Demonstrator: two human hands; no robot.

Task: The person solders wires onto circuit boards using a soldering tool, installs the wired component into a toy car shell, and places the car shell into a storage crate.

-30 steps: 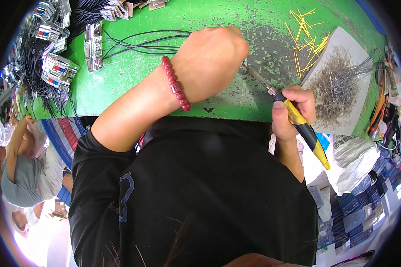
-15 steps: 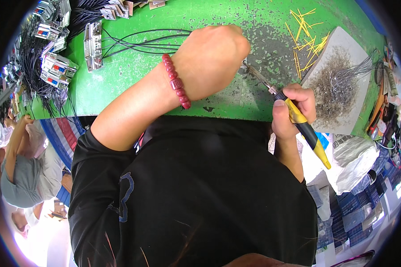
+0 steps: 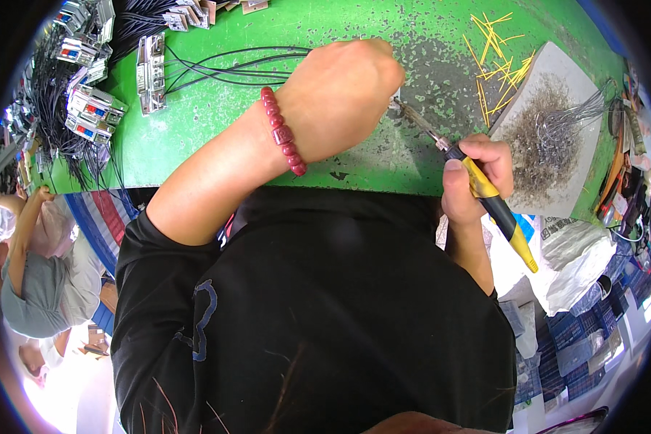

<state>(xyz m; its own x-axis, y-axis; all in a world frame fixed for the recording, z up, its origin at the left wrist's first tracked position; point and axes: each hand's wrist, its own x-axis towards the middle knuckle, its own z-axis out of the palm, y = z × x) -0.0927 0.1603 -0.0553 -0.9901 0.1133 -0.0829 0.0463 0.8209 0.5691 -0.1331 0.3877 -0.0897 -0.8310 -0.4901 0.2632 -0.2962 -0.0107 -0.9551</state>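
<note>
Cables (image 3: 233, 71) vanish behind left hand (image 3: 343, 100); right hand (image 3: 479, 177) grips soldering iron (image 3: 496, 207).

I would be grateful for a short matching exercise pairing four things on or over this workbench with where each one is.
Things
1. Pen-shaped tool
2. Beaded bracelet
3. Thin yellow strips
4. Long silver part

Places
A. Scattered on the green tabletop, beside the grey board
B. At the left end of some black cables
C. Held in the right hand
D. Around the wrist of the left hand

Pairs: 1-C, 2-D, 3-A, 4-B
</note>
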